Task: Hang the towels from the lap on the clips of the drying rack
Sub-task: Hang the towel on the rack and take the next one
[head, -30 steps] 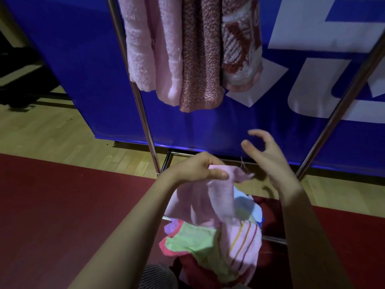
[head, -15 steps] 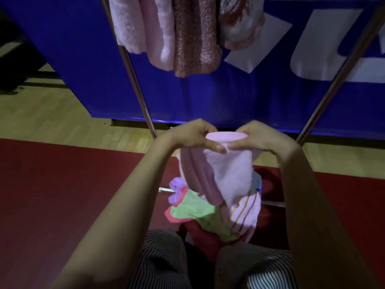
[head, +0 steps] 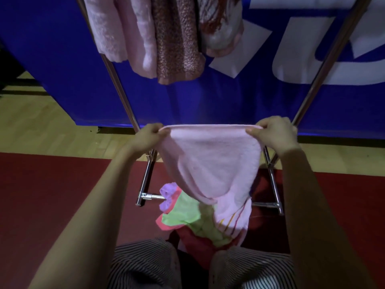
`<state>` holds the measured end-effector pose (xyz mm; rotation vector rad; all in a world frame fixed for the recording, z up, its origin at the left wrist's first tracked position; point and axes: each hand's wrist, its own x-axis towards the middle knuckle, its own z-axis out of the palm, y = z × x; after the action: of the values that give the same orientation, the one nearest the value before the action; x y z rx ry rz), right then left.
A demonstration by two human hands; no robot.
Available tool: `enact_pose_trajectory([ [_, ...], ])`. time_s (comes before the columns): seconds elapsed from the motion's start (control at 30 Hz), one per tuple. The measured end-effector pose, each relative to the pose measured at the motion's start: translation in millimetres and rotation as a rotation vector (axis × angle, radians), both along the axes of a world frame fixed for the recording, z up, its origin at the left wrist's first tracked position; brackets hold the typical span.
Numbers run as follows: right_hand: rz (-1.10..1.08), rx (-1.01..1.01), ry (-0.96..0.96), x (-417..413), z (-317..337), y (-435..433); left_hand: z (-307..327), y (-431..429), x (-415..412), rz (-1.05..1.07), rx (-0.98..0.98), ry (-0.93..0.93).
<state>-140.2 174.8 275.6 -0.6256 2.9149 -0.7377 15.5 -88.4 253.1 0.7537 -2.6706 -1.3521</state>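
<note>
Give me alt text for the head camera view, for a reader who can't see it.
A person's left hand and right hand pinch the top corners of a pink towel, stretched above a pile of coloured towels on the lap. Beyond, hung towels dangle from a metal rack before a blue banner.

Ahead of us stands a deep blue banner (head: 52,59) printed with large white shapes (head: 308,59). We take these to be lettering, though too little shows to read. Below its lower edge lies a pale wooden floor (head: 41,126) of narrow boards. Nearer to us a dark red mat (head: 52,195) covers the boards, its far edge running straight across. At far left we make out only a black, shadowed area (head: 8,65). The light is dim.
</note>
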Motion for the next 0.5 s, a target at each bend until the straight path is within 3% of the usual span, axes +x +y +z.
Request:
enact_pose_trajectory([
  [0.07, -0.018, 0.027, -0.045, -2.1, -11.1, 2.7, 2.6, 0.0, -0.1, 0.095, -0.014, 0.128],
  [0.23, 0.024, 0.105, -0.149, -5.5, -0.5, 9.9, -1.5, -4.3, 6.8, 0.107, -0.39, 0.088],
  [0.3, 0.07, -0.051, -0.124, -2.8, 21.3, 12.4, 11.7, -0.5, 8.3, 0.204, -0.464, 0.342],
  [0.4, 0.057, -0.485, 0.089, 2.9, 71.4, 15.5, 58.3, 7.2, 4.6, 0.459, -0.456, 0.879],
  [0.5, 0.038, -0.558, 0.1, 6.7, 85.9, 19.1, 62.5, 8.6, 4.8, 0.541, -0.338, 0.944],
])
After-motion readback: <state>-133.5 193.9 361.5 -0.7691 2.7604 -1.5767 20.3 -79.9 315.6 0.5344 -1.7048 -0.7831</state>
